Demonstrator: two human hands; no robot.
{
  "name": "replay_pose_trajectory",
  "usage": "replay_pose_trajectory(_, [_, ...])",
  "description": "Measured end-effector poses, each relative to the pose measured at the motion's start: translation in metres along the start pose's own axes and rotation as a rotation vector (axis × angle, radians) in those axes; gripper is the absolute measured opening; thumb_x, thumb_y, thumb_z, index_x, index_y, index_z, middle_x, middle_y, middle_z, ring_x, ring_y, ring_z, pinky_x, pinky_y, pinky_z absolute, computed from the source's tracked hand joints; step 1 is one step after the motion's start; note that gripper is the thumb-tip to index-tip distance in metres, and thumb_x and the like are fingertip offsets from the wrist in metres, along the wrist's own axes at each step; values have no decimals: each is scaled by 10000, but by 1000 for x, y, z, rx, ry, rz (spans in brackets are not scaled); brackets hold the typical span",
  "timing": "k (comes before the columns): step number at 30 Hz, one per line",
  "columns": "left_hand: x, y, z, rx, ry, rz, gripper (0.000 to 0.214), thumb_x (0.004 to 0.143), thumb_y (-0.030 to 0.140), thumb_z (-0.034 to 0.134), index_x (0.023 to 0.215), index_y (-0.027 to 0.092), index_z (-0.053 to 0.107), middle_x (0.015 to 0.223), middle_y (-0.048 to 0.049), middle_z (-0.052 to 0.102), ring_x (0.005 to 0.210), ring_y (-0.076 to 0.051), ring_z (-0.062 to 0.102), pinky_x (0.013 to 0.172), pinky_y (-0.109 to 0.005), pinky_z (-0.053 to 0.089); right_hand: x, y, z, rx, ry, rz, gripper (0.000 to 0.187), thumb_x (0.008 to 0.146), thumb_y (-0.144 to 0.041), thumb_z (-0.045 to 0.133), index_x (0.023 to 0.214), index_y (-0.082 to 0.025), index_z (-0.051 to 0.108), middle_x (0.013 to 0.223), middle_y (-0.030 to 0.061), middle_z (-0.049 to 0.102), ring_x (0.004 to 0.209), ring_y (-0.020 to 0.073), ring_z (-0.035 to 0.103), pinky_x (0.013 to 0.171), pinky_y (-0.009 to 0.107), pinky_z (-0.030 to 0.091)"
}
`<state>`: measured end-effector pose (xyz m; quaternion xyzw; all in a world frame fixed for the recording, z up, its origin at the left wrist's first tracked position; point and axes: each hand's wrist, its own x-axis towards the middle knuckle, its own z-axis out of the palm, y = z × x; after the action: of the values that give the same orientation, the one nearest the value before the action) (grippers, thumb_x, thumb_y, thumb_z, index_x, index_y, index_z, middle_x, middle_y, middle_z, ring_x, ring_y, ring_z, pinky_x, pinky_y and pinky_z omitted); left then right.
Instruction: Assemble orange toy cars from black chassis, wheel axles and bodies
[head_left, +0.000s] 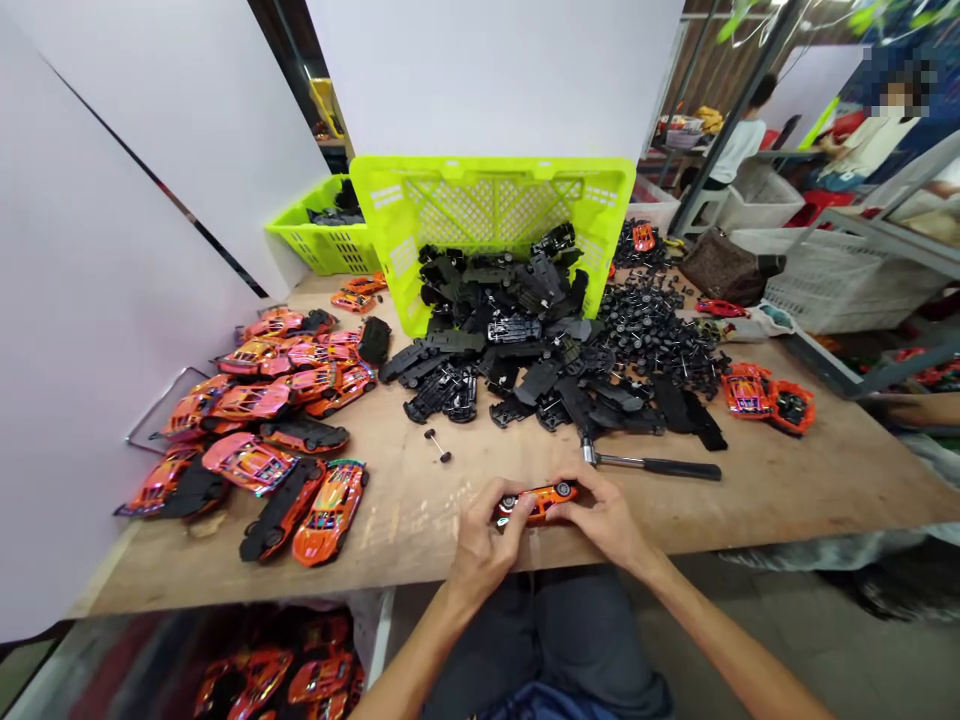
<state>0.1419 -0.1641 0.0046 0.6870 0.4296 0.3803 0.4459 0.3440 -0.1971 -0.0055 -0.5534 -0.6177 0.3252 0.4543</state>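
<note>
An orange toy car is held on its side near the front edge of the wooden table, wheels facing up and away. My left hand grips its left end between thumb and fingers. At the other end, my right hand pinches the car the same way. Just beyond my right hand lies a hammer with a black handle, its head to the left. A wheel axle with two small black wheels lies alone beyond my left hand.
A lime-green crate lies tipped, spilling black car bases. Wheel axles are heaped to its right. Orange toy cars crowd the left side; two orange car shells lie right. Two people are in the background.
</note>
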Motion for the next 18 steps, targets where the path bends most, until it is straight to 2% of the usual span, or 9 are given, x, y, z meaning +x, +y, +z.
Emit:
replay_pose_trajectory(3, [-2,-5,3,38,10,153,162,1029,289,573,972,190,687,921,-58,730,848,-183,676,790,-287,516,-7,6,8,30,42,-36,121,902,-195,701,1015,-232,720,999,29,728,950,208,676,860,294,526])
replay_pose_trajectory(6, [4,-4,-5,121,-55,225,187,1062,265,492,1009,189,655,943,-76,712,879,-192,671,819,-305,527,-5,2,6,28,32,-25,109,899,-185,677,997,-222,708,936,21,711,873,193,660,806,282,514])
replay_pose_trajectory(9, [15,9,-17,393,-222,316,260,1083,261,383,1072,183,630,974,-98,705,904,-225,660,842,-353,530,6,-11,-2,12,-27,34,93,878,-207,691,970,-215,697,923,11,710,845,184,652,782,274,508])
replay_pose_trajectory(12, [23,30,-19,705,-336,439,328,1018,405,532,1223,158,597,1200,-174,680,1126,-333,618,1029,-502,469,19,-27,-5,12,-67,95,127,885,-282,708,981,-203,684,956,15,715,886,188,659,821,285,513])
replay_pose_trajectory(13, [25,36,-18,772,-345,437,397,970,430,604,1245,145,585,1241,-198,660,1170,-366,598,1074,-549,429,23,-31,-5,31,-73,118,158,891,-319,711,986,-197,679,961,19,716,896,191,664,832,293,517])
replay_pose_trajectory(15, [24,43,-13,823,-354,351,402,893,355,680,1213,131,586,1206,-214,654,1153,-391,595,1086,-588,391,26,-36,-7,102,-115,176,231,912,-394,697,1006,-184,673,958,30,725,905,202,681,827,307,535])
replay_pose_trajectory(17, [19,45,-12,718,-381,192,309,834,229,668,1125,153,598,1083,-166,670,1045,-356,615,1030,-547,418,25,-35,-18,137,-174,210,272,956,-445,647,1028,-185,682,962,42,738,913,214,699,805,314,554])
replay_pose_trajectory(18, [15,46,-14,595,-385,80,283,810,206,653,1084,171,595,1022,-128,668,988,-326,614,988,-503,439,24,-32,-28,95,-168,201,274,985,-450,614,1041,-192,689,985,48,742,932,219,703,812,321,559])
